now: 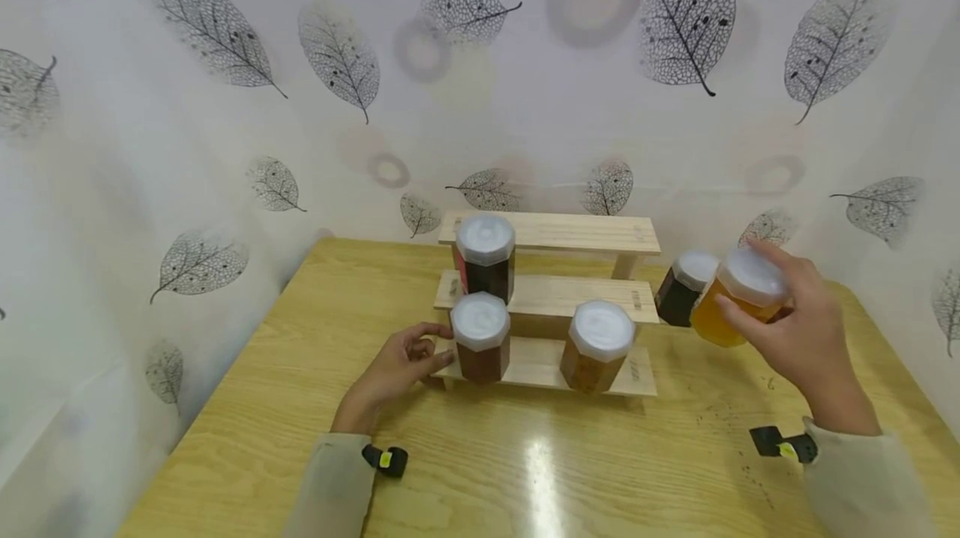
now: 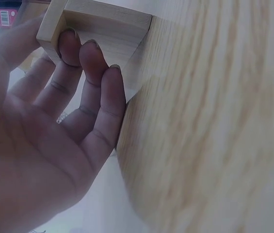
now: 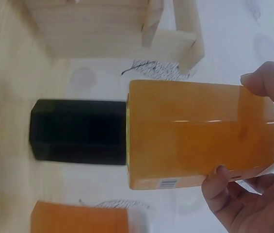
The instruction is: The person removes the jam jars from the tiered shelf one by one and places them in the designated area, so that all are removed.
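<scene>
My right hand (image 1: pixel 813 329) holds an amber jar (image 1: pixel 731 304) with a white lid, fingers and thumb on opposite sides near its top. In the right wrist view that jar (image 3: pixel 195 136) is raised off the table, overlapping a dark jar (image 3: pixel 78 131). My left hand (image 1: pixel 397 367) is at the left end of a three-step wooden rack (image 1: pixel 577 292). In the left wrist view its curled fingers (image 2: pixel 111 104) grip the end of the wood. A reddish-brown jar (image 1: pixel 482 342) and another amber jar (image 1: pixel 597 346) stand on the lowest step, a dark jar (image 1: pixel 487 258) on the middle one.
Another orange jar (image 3: pixel 78 218) stands by the dark one in the right wrist view. The wood-grain table (image 1: pixel 300 438) reaches back to a leaf-printed curtain (image 1: pixel 480 104). The rack's top step (image 1: pixel 577 231) is near that curtain.
</scene>
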The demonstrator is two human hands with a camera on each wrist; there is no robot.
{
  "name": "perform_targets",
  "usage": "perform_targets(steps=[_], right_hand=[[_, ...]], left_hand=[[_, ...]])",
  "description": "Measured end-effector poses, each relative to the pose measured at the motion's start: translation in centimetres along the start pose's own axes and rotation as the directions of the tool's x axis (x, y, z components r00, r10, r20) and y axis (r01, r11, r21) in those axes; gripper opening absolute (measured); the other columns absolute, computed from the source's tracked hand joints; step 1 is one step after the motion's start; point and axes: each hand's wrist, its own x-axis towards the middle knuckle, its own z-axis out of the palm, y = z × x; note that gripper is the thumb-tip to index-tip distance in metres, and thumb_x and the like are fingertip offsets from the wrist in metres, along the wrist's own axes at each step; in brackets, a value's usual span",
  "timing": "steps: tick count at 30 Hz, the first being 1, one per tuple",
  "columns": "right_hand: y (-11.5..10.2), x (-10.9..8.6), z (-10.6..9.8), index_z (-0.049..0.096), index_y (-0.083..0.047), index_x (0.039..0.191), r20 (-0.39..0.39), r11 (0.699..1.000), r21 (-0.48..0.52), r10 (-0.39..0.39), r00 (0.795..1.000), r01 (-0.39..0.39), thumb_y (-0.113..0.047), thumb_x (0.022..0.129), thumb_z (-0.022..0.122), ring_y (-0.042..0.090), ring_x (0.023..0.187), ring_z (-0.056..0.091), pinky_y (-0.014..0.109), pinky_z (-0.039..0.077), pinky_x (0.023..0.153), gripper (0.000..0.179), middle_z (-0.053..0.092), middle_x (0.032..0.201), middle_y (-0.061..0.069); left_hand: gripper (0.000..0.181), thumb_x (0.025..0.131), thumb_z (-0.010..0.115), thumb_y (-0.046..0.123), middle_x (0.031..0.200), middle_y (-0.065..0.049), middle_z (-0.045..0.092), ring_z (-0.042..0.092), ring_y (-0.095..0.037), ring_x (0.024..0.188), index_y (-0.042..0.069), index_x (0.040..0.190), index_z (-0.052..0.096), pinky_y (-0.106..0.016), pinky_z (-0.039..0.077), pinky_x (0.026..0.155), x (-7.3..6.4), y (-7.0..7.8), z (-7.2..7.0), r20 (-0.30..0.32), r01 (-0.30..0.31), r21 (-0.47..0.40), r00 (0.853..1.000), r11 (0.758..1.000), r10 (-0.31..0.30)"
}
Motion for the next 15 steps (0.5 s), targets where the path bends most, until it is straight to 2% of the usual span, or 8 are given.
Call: perform_targets(steps=[5, 10, 12, 15], right_hand=[[1.7, -1.3, -0.4, 0.058, -0.001, 0.142, -0.018, 1.0, -0.025, 0.0, 1.0, 0.0, 0.004, 0.071, 0.088, -0.007, 0.104, 0.042, -0.001, 0.035, 0.076, 0.078, 0.059, 0.122, 0.025], [3.8, -3.2, -1.0, 0.06, 0.0, 0.139, -0.009, 0.997, -0.073, 0.039, 0.999, -0.039, 0.003, 0.068, 0.091, -0.007, 0.102, 0.041, 0.002, 0.033, 0.074, 0.078, 0.06, 0.125, 0.028], [4.4, -3.5, -1.2, 0.06, 0.0, 0.139, -0.009, 0.994, -0.093, 0.056, 0.998, -0.057, 0.001, 0.068, 0.091, 0.004, 0.103, 0.048, 0.005, 0.032, 0.075, 0.077, 0.06, 0.125, 0.03], [5.0, -3.5, -1.3, 0.058, 0.001, 0.139, -0.007, 0.989, -0.118, 0.085, 0.996, -0.085, -0.002, 0.071, 0.09, 0.03, 0.103, 0.053, 0.009, 0.03, 0.076, 0.075, 0.059, 0.126, 0.032]], left_hand=[[0.035, 0.099, 0.073, 0.016, 0.078, -0.006, 0.06, 0.062, -0.023, 0.075, 0.008, 0.131, 0.063, -0.034, 0.055, 0.07, -0.1, 0.1, 0.1, -0.016, 0.018, 0.006, 1.0, 1.0, -0.018], [0.036, 0.1, 0.072, 0.015, 0.079, -0.007, 0.061, 0.063, -0.023, 0.077, 0.006, 0.133, 0.061, -0.035, 0.057, 0.071, -0.1, -0.1, 0.3, 0.013, 0.01, 0.018, 1.0, 1.0, -0.01], [0.036, 0.1, 0.072, 0.016, 0.079, -0.006, 0.061, 0.063, -0.023, 0.077, 0.006, 0.133, 0.062, -0.035, 0.057, 0.071, -0.1, -0.1, 0.3, 0.011, 0.007, 0.026, 1.0, 1.0, -0.007], [0.036, 0.1, 0.072, 0.017, 0.079, -0.007, 0.061, 0.064, -0.025, 0.077, 0.007, 0.133, 0.062, -0.036, 0.057, 0.072, 0.0, -0.1, 0.2, -0.001, -0.001, 0.03, 1.0, 1.0, 0.001]])
